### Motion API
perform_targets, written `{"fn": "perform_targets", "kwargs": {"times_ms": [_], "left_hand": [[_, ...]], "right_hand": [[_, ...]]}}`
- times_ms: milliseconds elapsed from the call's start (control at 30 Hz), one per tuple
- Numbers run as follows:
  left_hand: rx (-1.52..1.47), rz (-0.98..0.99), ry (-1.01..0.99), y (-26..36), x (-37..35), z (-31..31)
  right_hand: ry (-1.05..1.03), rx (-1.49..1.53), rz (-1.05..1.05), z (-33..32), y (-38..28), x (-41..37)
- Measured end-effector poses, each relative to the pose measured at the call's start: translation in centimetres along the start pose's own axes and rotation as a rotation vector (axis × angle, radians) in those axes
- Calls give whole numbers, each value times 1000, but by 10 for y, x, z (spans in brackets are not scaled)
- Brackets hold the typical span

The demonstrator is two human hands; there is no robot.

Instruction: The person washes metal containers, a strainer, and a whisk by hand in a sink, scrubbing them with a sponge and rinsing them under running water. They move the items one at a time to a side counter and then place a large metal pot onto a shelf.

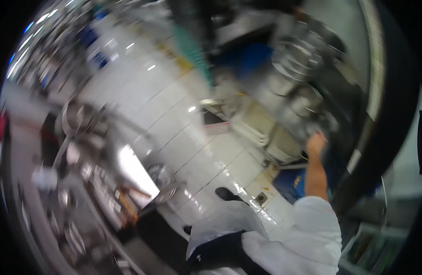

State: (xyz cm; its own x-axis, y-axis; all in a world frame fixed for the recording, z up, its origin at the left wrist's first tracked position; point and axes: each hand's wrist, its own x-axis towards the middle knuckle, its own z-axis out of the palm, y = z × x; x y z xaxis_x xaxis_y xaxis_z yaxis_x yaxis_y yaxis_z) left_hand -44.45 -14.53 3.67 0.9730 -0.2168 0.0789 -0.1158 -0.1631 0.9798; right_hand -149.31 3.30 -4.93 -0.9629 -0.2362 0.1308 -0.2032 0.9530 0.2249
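Note:
My right hand [316, 142] reaches out past a white sleeve [312, 224] toward the metal counter on the right. Motion blur smears its fingers, so whether they touch or grip anything cannot be made out. Just beyond them is a blurred shiny metal item [328, 122]. A small metal pot [306, 101] stands a little farther along the counter, and a large metal pot [297, 59] is behind it. My left hand is out of view.
Pale plastic tubs [254, 120] stand beside the counter, near a blue crate [288, 183]. Wet white floor tiles [174, 123] run between the counters. On the left, a metal counter [94, 213] carries pans and utensils. A floor drain [261, 198] lies near my feet.

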Motion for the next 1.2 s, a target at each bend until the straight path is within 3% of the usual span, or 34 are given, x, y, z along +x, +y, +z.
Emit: {"fn": "perform_targets", "kwargs": {"times_ms": [33,67,133,167,200,267,333,400,467,533,567,600,633,700,733,767,800,833,867,933,1000,1067,1133,1200], "left_hand": [[-61,-53,76,-3,17,-39],[-136,-103,155,-9,31,-78],[-331,-201,285,-25,52,-139],[-427,-234,353,-36,62,-161],[-518,-258,432,-44,64,-181],[-639,-302,632,-17,51,-162],[-745,-366,644,-28,68,-174],[-786,-426,612,-54,97,-195],[-894,-457,526,-75,121,-210],[-1002,-430,448,-85,142,-204],[-1064,-373,401,-96,159,-202],[-1115,-361,407,-111,176,-200],[-1166,-353,406,-126,192,-192],[-1199,-375,347,-131,208,-174],[-1179,-405,363,-140,218,-166],[-1223,-447,312,-159,230,-163],[-1237,-496,392,-159,238,-154],[-1305,-542,386,-180,250,-154],[-1332,-517,403,-198,265,-154],[-1352,-535,475,-197,281,-152],[-1533,-607,584,-188,300,-148],[-1706,-608,618,-193,332,-151],[-1742,-569,707,-213,355,-152],[-1630,-545,718,-195,373,-162]], "right_hand": [[110,66,-120,0,-11,-12],[233,-77,-277,46,-16,-8],[303,431,-443,75,-50,-15],[262,493,-519,17,-87,-54],[292,778,-671,-12,-128,-89],[86,928,-805,-36,-188,-160],[-213,1307,-918,-46,-269,-253],[-575,1477,-1114,-158,-329,-390],[-529,1507,-1673,-263,-376,-509],[-607,1586,-2096,-369,-417,-624],[-615,1462,-2264,-405,-444,-673],[-644,1578,-2315,-441,-472,-732],[-667,1490,-2401,-455,-519,-785],[-455,1069,-2623,-475,-604,-876],[-436,758,-2697,-463,-653,-915],[-349,327,-2707,-456,-683,-942],[-195,-65,-2740,-440,-711,-959],[-53,-813,-2490,-424,-733,-980],[62,-1104,-2374,-416,-730,-986],[-73,-766,-2461,-362,-767,-960],[-250,-802,-2542,-344,-778,-962],[-254,-901,-2590,-383,-762,-968],[-159,-770,-2739,-386,-769,-950],[-127,-453,-2644,-421,-737,-940]]}}
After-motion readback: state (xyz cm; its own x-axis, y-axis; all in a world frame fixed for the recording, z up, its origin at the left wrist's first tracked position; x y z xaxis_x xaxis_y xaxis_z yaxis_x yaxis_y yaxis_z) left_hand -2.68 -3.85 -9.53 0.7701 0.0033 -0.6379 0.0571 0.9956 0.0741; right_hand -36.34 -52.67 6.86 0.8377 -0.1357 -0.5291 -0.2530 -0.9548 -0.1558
